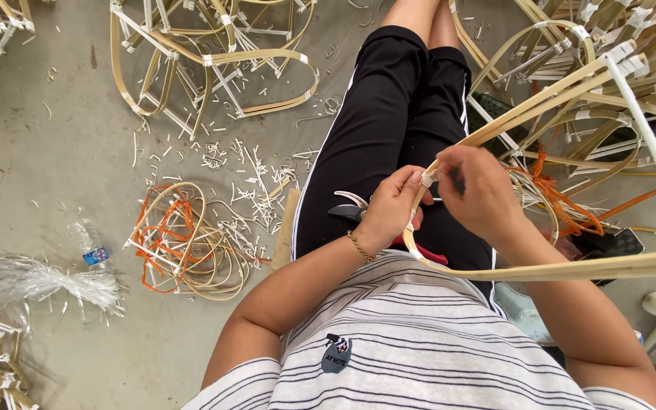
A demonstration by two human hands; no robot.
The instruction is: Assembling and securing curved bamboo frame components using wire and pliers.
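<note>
I sit on the floor in black trousers and a striped shirt. My left hand pinches the bent tip of a bamboo strip frame, where a white tie wraps the joint. My right hand grips the same joint from the other side, fingers closed on the strip. The frame's two arms run off to the right, one up and one low. Red-handled scissors lie on my lap under the hands.
Finished bamboo frames lie on the concrete at the top and top right. A coil of strips with orange ties, white cuttings, a plastic bottle and a bundle of white ties sit left. A phone lies right.
</note>
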